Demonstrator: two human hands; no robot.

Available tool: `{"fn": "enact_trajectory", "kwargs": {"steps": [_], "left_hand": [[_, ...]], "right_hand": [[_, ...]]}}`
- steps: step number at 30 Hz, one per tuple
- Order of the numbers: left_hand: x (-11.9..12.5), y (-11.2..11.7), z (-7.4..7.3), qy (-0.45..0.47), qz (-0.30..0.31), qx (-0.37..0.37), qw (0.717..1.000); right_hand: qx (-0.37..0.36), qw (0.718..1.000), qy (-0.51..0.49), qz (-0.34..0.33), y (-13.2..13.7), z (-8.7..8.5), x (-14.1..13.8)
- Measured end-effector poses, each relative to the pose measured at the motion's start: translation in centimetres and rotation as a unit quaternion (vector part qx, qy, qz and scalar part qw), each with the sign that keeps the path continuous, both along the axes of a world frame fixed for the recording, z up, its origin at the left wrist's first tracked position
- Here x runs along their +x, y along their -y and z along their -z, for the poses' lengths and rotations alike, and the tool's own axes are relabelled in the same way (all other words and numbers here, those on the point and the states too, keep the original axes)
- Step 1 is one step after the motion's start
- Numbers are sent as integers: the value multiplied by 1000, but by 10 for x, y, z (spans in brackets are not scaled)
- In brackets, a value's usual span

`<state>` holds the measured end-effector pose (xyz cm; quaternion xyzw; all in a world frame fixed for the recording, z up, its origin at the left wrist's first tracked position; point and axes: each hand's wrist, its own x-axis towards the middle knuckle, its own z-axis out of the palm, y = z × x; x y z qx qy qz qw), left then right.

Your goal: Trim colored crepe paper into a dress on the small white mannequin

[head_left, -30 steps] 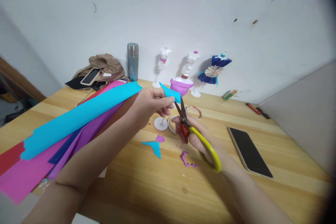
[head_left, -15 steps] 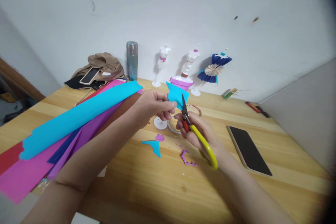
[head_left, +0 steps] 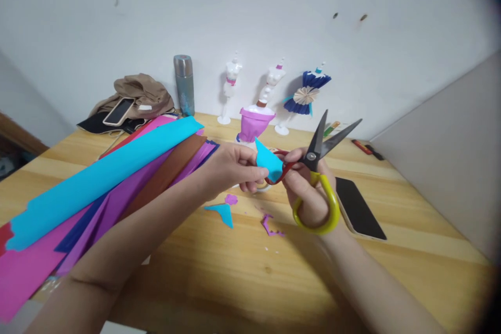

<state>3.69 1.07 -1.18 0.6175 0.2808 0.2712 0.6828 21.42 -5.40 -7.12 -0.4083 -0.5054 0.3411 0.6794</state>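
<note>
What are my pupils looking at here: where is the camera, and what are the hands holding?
There is no machine, just a person working bare-handed. One camera, worn on the person's head, looks forward and down. The left hand pinches a small blue piece. The right hand holds open scissors. On the wooden table, coloured sheets lie at the left, a blue scrap near the middle, and a phone at the right. Towards the back stand a bottle and small dress forms.
</note>
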Motion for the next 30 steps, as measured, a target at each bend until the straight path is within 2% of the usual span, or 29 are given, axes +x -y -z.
{"fn": "enact_trajectory", "kwargs": {"steps": [5,12,22,27,30], "left_hand": [[9,2,4,-25,12,-24,999],[2,-4,2,-57,49,-26,997],[5,0,3,-20,-40,-49,998],[-2,-6,-1,34,-110,-18,993],[-10,-11,-3,89,-154,-10,984]], "right_hand": [[-34,998,-8,54,0,-5,1],[-42,998,-15,47,-2,-13,0],[-25,997,3,79,-2,-10,-3],[25,1000,-8,8,2,-13,-2],[-10,994,61,-89,7,-14,2]]}}
